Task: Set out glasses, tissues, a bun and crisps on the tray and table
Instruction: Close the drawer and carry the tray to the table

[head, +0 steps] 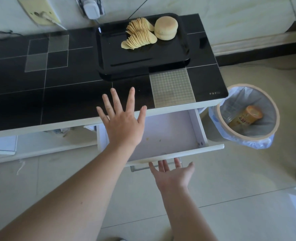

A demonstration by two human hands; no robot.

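The fanned row of pale yellow crisps (139, 34) and the round beige bun (166, 28) lie touching at the far right of the glossy black tray (140, 65) on the black tiled table (56, 94), well beyond both hands. The left hand (122, 122) is nearer, fingers spread wide over the open white drawer (163, 133); the right hand (173, 174), fingers straight and empty, reaches the drawer's metal handle (140, 168).

Left hand (122, 122) mid-frame, fingers spread straight, palm down, forearm running to lower left. Right hand (172, 173) lower centre, fingers extended, holding nothing.
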